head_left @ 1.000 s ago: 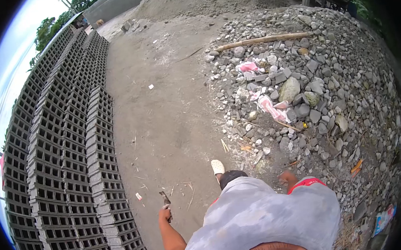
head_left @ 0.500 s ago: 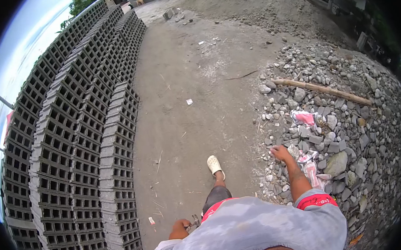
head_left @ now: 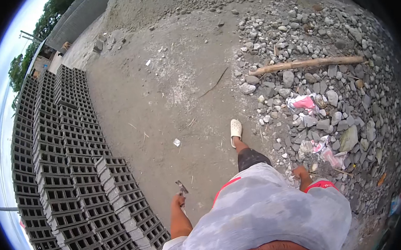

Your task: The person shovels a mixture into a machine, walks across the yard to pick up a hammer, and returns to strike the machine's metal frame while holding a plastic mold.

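My left hand (head_left: 179, 200) is closed around what looks like a small hammer (head_left: 182, 187). Its dark head sticks out past my fingers, over the bare dirt. On the other side, my right hand (head_left: 300, 172) hangs low at the edge of the stones; its fingers are too small and partly hidden to read. Closest to it are crumpled pink-and-white scraps (head_left: 333, 157) lying among the rocks. My foot in a cream clog (head_left: 236, 129) is forward on the ground, and my grey shirt (head_left: 271, 203) fills the lower middle.
Stacked hollow concrete blocks (head_left: 81, 180) run along the left. A rubble pile (head_left: 346, 87) covers the right, with a wooden pole (head_left: 308, 65) lying across it. Another pink scrap (head_left: 305, 103) rests on the stones. A gravel mound (head_left: 169, 6) rises ahead; a thin stick (head_left: 215, 83) lies on the dirt.
My view has turned left and moved forward along the path. My left hand has swung forward with the hammer, and my right hand has dropped back toward my body.
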`<state>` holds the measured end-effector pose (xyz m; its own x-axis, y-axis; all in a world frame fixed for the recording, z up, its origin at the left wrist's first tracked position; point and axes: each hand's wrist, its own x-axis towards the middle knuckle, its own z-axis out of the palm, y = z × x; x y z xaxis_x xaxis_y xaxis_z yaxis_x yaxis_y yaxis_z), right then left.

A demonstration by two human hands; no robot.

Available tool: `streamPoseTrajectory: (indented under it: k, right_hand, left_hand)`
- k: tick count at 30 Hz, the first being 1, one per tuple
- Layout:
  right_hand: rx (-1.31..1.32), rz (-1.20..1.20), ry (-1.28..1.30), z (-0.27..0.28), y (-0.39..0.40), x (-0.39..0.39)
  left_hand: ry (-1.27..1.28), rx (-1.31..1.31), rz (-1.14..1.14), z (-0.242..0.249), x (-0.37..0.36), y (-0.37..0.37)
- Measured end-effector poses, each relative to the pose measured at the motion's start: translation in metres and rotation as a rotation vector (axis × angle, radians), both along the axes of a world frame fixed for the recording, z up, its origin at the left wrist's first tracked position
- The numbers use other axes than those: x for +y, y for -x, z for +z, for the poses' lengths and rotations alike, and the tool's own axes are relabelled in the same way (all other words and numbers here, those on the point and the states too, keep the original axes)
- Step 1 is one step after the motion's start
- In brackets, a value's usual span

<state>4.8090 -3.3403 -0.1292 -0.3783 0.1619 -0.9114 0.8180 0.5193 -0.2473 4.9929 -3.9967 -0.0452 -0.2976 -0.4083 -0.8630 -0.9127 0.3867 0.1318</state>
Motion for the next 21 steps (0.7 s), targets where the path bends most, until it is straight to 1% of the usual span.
streamPoseTrajectory:
  k: [1,3,4,6,7,8,10,11,12,13,14,15,16,17,19,20,21]
  right_hand:
    - [-0.045,0.013,0.004,-0.005,0.02,-0.011]
    - [-0.087,0.024,0.019,-0.011,0.078,-0.036]
    - [0.009,0.111,-0.063,-0.009,0.126,-0.054]
    - [0.159,0.298,-0.23,0.002,0.193,-0.085]
    - [0.052,-0.028,-0.032,0.012,0.24,-0.101]
    - [0.056,-0.009,-0.024,0.008,0.278,-0.111]
    - [0.343,0.193,-0.184,0.001,0.379,-0.134]
    - [0.314,0.015,0.196,0.024,0.428,-0.15]
    - [0.444,0.082,0.207,0.032,0.479,-0.166]
    - [0.573,0.144,0.227,0.028,0.524,-0.174]
    - [0.668,0.193,0.267,-0.006,0.575,-0.172]
    - [0.78,0.23,0.222,0.009,0.614,-0.19]
    - [0.692,0.145,0.266,0.015,0.653,-0.202]
    - [0.643,0.244,0.157,0.034,0.685,-0.213]
    - [0.665,0.066,0.283,0.031,0.73,-0.229]
    - [0.616,0.09,0.246,0.017,0.74,-0.214]
    - [0.586,0.102,0.225,0.0,0.759,-0.214]
  left_hand:
    - [0.0,0.0,-0.017,-0.001,-0.019,0.04]
    - [0.06,0.04,0.116,0.005,-0.054,0.118]
    - [0.065,0.063,0.109,0.011,-0.065,0.169]
    - [0.084,0.061,0.045,0.024,-0.081,0.235]
    - [0.093,0.063,0.053,0.031,-0.09,0.273]
    - [0.02,0.031,-0.008,0.038,-0.098,0.314]
    - [-0.108,0.001,-0.114,0.046,-0.108,0.385]
    - [-0.157,0.011,-0.16,0.047,-0.114,0.419]
    - [-0.167,-0.023,-0.184,0.046,-0.116,0.454]
    - [-0.179,-0.058,-0.211,0.042,-0.118,0.488]
    - [-0.171,-0.03,-0.143,0.037,-0.121,0.521]
    - [-0.204,-0.034,-0.192,0.031,-0.124,0.556]
    - [-0.238,-0.043,-0.257,0.023,-0.129,0.591]
    - [-0.234,-0.029,-0.232,0.006,-0.136,0.625]
    - [-0.246,-0.146,-0.459,-0.03,-0.156,0.693]
    - [-0.255,-0.148,-0.452,-0.024,-0.153,0.72]
    - [-0.152,-0.155,-0.504,-0.007,-0.162,0.759]
